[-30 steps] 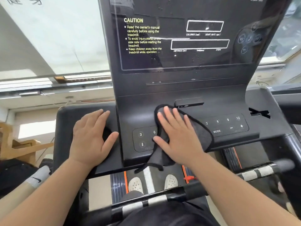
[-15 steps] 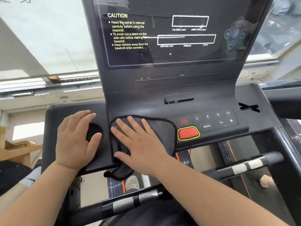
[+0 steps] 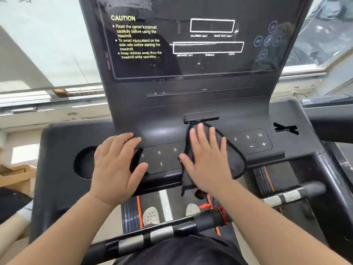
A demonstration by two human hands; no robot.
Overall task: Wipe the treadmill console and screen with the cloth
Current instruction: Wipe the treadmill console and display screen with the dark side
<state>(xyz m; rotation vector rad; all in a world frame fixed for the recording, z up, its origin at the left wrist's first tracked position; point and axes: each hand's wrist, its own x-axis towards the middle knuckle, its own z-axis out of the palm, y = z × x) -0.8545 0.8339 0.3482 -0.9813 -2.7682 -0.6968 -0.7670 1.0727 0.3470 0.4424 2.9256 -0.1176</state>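
The black treadmill console (image 3: 162, 131) fills the middle, with the dark screen (image 3: 200, 62) upright above it, showing yellow caution text and streaks. A dark grey cloth (image 3: 236, 159) lies over the console's centre, its lower end hanging off the front edge. My right hand (image 3: 208, 159) presses flat on the cloth, fingers spread, just below a small black tab (image 3: 201, 116). My left hand (image 3: 116, 165) rests flat and empty on the console, at the left edge of the left keypad (image 3: 162, 157). The right keypad (image 3: 254, 140) shows beside the cloth.
A round cup holder (image 3: 84, 163) sits left of my left hand. A black handlebar (image 3: 172, 232) with silver sensor bands crosses below my arms, with a red cord (image 3: 221, 211) around it. My shoes (image 3: 150, 215) stand on the belt. A cardboard box (image 3: 17, 175) is at far left.
My right hand slid the cloth rightwards from the left keypad to the console's centre, covering the red button. My left hand shifted right, off the cup holder.
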